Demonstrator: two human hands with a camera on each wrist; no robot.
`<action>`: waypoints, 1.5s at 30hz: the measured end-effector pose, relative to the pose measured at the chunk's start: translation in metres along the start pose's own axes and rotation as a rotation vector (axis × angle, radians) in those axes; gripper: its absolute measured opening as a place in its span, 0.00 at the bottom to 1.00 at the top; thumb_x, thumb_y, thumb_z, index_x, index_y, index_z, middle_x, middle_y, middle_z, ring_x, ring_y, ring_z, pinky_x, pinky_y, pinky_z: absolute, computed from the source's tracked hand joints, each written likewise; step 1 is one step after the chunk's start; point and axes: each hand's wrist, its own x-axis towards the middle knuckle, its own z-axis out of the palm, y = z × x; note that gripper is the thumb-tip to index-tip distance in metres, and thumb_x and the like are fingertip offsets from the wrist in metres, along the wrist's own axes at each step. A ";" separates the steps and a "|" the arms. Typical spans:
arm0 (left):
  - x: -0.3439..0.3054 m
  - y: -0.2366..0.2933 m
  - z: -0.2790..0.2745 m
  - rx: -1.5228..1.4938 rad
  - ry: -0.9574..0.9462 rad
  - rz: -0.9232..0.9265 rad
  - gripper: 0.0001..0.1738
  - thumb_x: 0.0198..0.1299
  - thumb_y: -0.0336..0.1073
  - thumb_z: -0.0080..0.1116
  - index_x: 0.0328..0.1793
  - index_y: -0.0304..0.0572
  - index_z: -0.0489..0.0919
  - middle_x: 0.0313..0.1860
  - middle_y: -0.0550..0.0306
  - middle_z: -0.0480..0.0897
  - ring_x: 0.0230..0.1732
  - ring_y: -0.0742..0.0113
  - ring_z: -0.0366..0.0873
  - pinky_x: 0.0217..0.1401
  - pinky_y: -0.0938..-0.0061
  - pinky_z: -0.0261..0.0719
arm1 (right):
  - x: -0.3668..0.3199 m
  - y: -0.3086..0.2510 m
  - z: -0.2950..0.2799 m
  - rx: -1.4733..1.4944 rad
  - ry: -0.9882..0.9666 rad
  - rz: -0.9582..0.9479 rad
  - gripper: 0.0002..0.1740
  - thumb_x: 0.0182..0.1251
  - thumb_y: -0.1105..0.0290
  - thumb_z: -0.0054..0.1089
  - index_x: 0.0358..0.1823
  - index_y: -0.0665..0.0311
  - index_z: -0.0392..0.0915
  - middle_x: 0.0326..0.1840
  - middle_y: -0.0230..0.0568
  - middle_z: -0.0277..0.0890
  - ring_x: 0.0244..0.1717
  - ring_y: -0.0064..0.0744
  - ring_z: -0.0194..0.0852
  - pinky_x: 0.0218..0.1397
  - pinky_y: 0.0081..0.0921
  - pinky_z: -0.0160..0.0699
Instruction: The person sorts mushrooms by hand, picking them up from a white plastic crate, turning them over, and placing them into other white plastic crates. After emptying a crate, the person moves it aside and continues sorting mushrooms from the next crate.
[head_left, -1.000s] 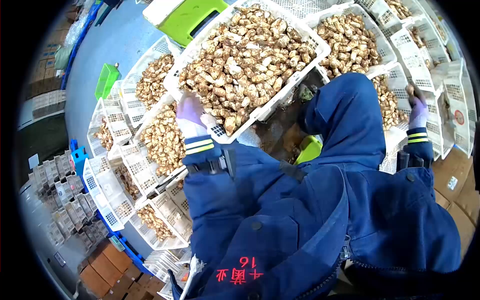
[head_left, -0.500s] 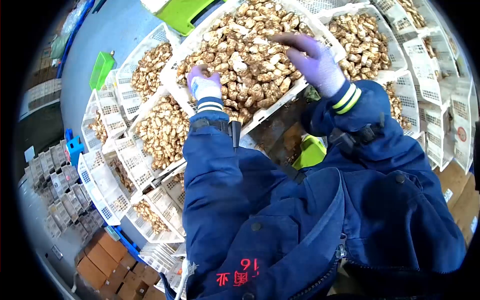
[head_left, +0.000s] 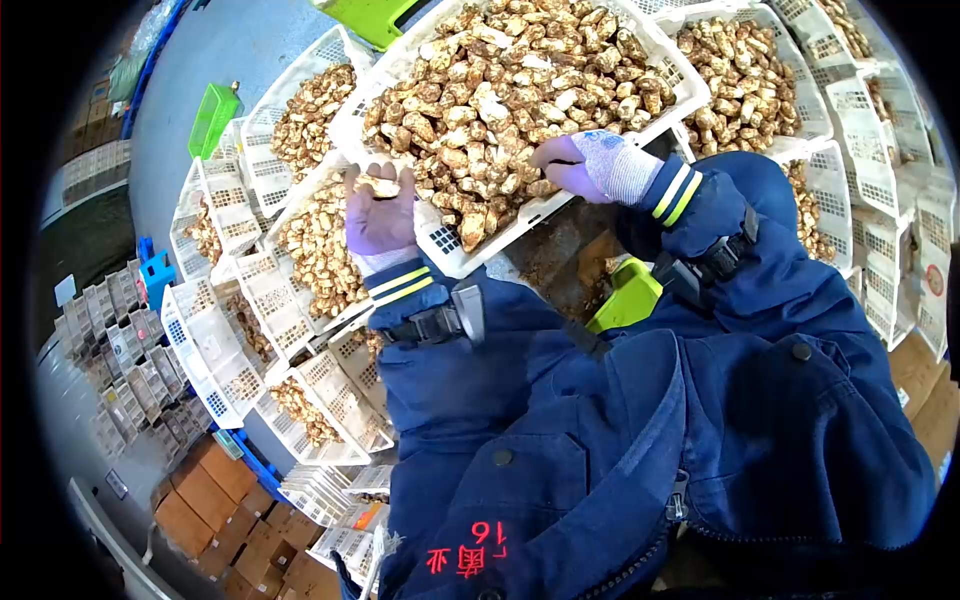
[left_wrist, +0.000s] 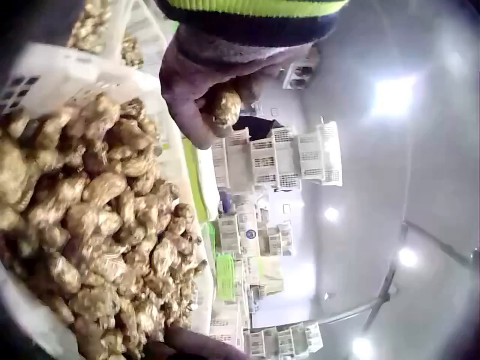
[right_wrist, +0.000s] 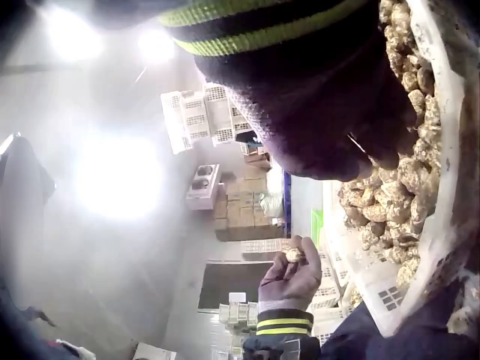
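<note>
A large white crate [head_left: 690, 112] heaped with brown-and-cream mushrooms [head_left: 520, 110] stands before me. My left hand [head_left: 382, 222], in a white glove with a purple palm, is turned palm up at the crate's near-left corner. It holds one mushroom [head_left: 378, 186] with its fingers; the left wrist view shows that mushroom [left_wrist: 226, 106] between the finger and thumb. Over the crate's near-right rim, my gloved right hand [head_left: 605, 168] reaches down to the heap, fingertips at the mushrooms. In the right wrist view the back of this hand [right_wrist: 322, 120] hides its fingertips, so I cannot tell whether it grips one.
Smaller white crates of mushrooms stand left [head_left: 325, 250] and right [head_left: 740, 85] of the large one. A green stool [head_left: 375, 18] is behind it, and a green object [head_left: 628, 295] lies below by my knee. Cardboard boxes [head_left: 215, 480] are stacked at the lower left.
My right hand came from a crate at the far right, over the heap, then down to its near-right edge. The left hand reached into the heap and drew back palm up with a mushroom.
</note>
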 end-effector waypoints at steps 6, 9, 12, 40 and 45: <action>0.020 -0.045 0.002 0.911 0.520 -0.026 0.28 0.59 0.46 0.62 0.58 0.32 0.75 0.36 0.51 0.79 0.35 0.66 0.75 0.42 0.68 0.78 | -0.002 -0.012 -0.003 0.036 -0.016 0.014 0.19 0.69 0.59 0.48 0.54 0.59 0.79 0.40 0.45 0.84 0.45 0.44 0.83 0.51 0.36 0.80; 0.030 -0.082 -0.017 1.791 0.408 0.009 0.30 0.56 0.41 0.67 0.59 0.24 0.76 0.45 0.45 0.82 0.44 0.60 0.78 0.50 0.64 0.77 | 0.002 -0.011 -0.002 0.058 -0.029 0.055 0.19 0.69 0.58 0.48 0.54 0.59 0.79 0.40 0.46 0.84 0.45 0.44 0.83 0.52 0.36 0.79; 0.047 -0.102 -0.062 1.548 0.460 0.017 0.33 0.51 0.38 0.72 0.59 0.22 0.75 0.48 0.38 0.82 0.46 0.55 0.80 0.51 0.64 0.78 | 0.004 0.004 0.008 0.057 0.015 -0.004 0.20 0.69 0.58 0.48 0.56 0.58 0.78 0.41 0.47 0.84 0.46 0.44 0.83 0.53 0.36 0.79; 0.080 -0.082 0.045 1.468 0.340 -0.388 0.36 0.52 0.52 0.68 0.60 0.31 0.76 0.42 0.46 0.84 0.46 0.61 0.82 0.43 0.69 0.81 | 0.004 0.006 -0.004 0.006 0.015 0.062 0.17 0.69 0.63 0.50 0.54 0.63 0.77 0.45 0.52 0.81 0.48 0.50 0.81 0.51 0.39 0.79; 0.018 -0.062 0.031 0.029 0.185 -0.017 0.20 0.61 0.37 0.63 0.57 0.37 0.75 0.47 0.46 0.80 0.48 0.55 0.81 0.47 0.59 0.90 | 0.001 0.010 -0.003 0.016 0.045 0.046 0.20 0.67 0.59 0.49 0.56 0.58 0.77 0.43 0.53 0.83 0.47 0.52 0.82 0.53 0.42 0.79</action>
